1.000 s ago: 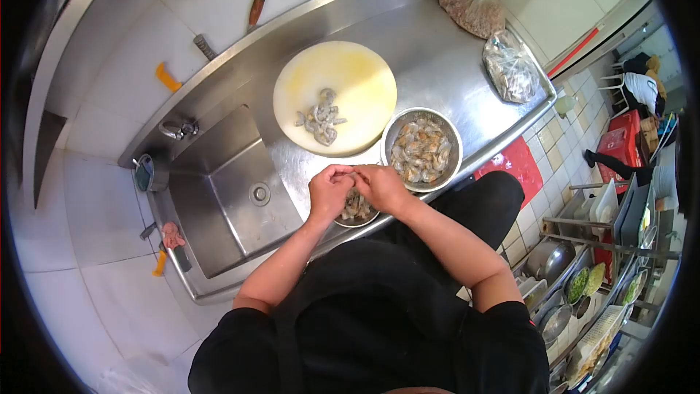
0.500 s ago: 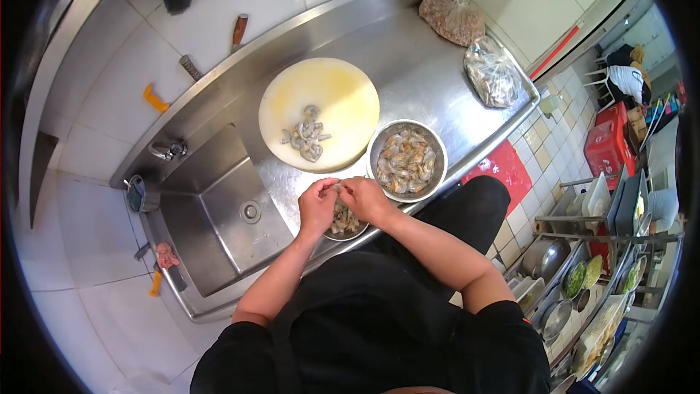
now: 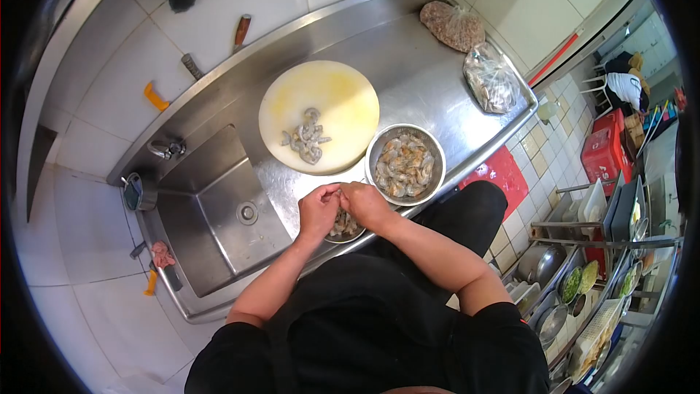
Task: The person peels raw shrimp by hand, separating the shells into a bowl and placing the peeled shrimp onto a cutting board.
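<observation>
My left hand (image 3: pixel 319 211) and my right hand (image 3: pixel 364 205) meet fingertip to fingertip above a small metal bowl (image 3: pixel 345 239) of shrimp at the counter's front edge. Both are closed in a pinch; what lies between the fingers is too small to make out. Just right of my right hand stands a larger steel bowl (image 3: pixel 442 171) full of unpeeled-looking shrimp (image 3: pixel 403 165). Behind my hands, a round white cutting board (image 3: pixel 343 102) with yellow stains carries a small pile of grey shrimp (image 3: pixel 307 136).
To the left is a steel sink (image 3: pixel 219 226) with a faucet (image 3: pixel 167 149). Two filled plastic bags (image 3: pixel 452 25) (image 3: pixel 491 79) lie at the counter's far right. A rack (image 3: pixel 576 233) with dishes stands at the right, near a red crate (image 3: pixel 605 147). A person (image 3: pixel 624 86) is in the background.
From a second ago, the view has shifted, so the counter sits lower and further left. My hands remain together over the small bowl, with slight finger movement.
</observation>
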